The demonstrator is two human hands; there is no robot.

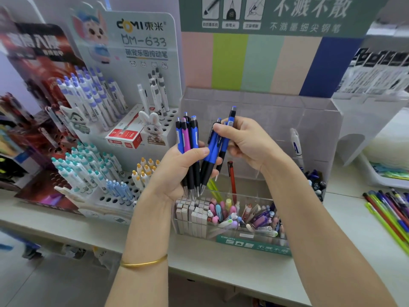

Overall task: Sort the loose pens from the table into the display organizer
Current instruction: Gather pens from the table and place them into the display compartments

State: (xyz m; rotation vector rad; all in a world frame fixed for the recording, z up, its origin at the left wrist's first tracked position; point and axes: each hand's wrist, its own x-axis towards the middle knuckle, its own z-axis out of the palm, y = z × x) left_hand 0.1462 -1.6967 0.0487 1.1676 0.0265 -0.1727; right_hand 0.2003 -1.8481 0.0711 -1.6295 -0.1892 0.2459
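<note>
Several pens [187, 138] sit tips-down in the curled left hand [177, 173] at frame centre; the right hand [247, 142] pinches a few blue pens [224, 146]. The person should square each bunch by colour, then lower it into one organizer [254, 245] compartment just below, tips first.

You're holding one pink pen [186, 138] and five blue pens [194, 138]. There's one red pen [232, 180], one red box [125, 137], one rabbit figure [152, 127].
</note>
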